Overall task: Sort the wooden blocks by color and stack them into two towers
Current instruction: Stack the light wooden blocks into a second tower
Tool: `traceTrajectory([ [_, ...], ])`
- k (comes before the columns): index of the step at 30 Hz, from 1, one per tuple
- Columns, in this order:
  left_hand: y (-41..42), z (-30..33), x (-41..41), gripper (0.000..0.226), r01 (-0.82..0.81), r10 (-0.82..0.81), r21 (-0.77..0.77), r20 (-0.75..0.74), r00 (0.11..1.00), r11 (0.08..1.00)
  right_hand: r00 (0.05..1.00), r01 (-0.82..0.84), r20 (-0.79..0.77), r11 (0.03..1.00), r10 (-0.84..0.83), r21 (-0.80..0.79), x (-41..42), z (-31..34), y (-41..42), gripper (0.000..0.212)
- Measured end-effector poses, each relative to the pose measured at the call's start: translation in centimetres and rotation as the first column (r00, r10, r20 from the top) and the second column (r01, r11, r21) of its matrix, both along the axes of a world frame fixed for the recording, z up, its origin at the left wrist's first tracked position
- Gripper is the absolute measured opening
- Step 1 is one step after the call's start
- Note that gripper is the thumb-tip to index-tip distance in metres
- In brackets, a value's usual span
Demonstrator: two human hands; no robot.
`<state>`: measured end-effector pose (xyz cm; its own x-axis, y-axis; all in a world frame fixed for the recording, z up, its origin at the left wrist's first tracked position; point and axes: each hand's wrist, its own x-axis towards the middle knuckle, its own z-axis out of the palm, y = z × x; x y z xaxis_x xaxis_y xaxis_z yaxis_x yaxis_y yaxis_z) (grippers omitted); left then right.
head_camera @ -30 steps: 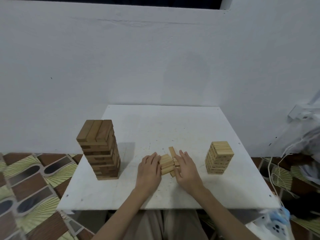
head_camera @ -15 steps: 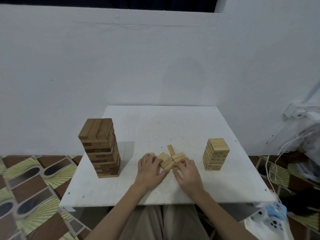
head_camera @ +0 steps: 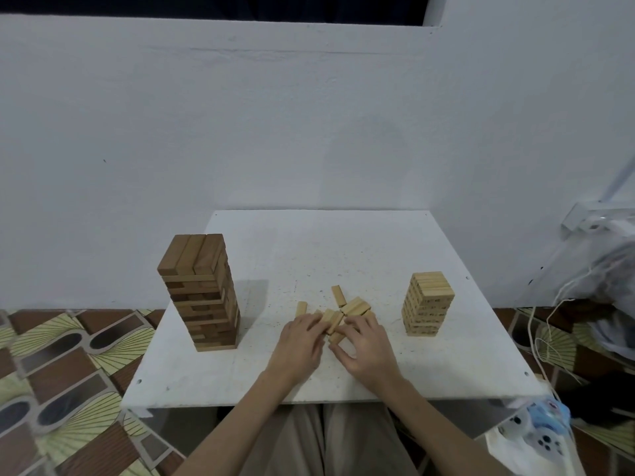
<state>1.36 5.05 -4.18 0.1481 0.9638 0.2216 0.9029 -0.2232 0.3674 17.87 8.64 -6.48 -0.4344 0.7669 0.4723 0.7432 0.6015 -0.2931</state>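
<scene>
At 6 o'clock on the white table (head_camera: 343, 242) | both hands gather light blocks (head_camera: 355, 306): left hand (head_camera: 302, 341) flat, right hand (head_camera: 366, 345) curled on some | next: carry to light tower (head_camera: 427, 304) at 3 o'clock; dark tower (head_camera: 199, 290) at 9

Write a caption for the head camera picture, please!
Both hands gather loose light blocks between a dark tower and light tower.

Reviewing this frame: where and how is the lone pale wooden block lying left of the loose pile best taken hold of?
Pinch the lone pale wooden block across its long side faces, coming from above. It lies flat, apart from the pile, with both sides bare; the left hand looks nearest.
</scene>
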Motion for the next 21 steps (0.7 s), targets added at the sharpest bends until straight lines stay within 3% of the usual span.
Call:
traceTrajectory([
  [6, -0.3, -0.4, 0.3, 0.028, -0.021, 0.021, 0.000, 0.095, 0.995, 1.000, 0.991, 0.128, 0.050, 0.992, -0.127, -0.008, 1.0, 0.6, 0.7, 0.032],
  [10, -0.2, 0.2, 0.2, 0.043, -0.091, 0.102, -0.059, 0.204, 0.974, 0.994, 0.993, 0.111, 0.049, 0.993, -0.108, -0.049, 0.7, 1.1, 0.3, 0.039],
  [15, 0.1, 0.9, -0.3, 0.057, -0.115, 0.140, -0.177, 0.134, 0.981, 0.978, 0.995, 0.023, 0.101, 0.994, -0.012, -0.105, -0.3, 1.4, -0.3, 0.042],
  [21, -0.1, 1.1, -0.4, 0.057, -0.153, 0.173, -0.239, 0.064, 0.983, 0.959, 0.987, 0.020, 0.159, 0.991, 0.001, -0.134, -0.5, 1.9, -0.3, 0.041],
])
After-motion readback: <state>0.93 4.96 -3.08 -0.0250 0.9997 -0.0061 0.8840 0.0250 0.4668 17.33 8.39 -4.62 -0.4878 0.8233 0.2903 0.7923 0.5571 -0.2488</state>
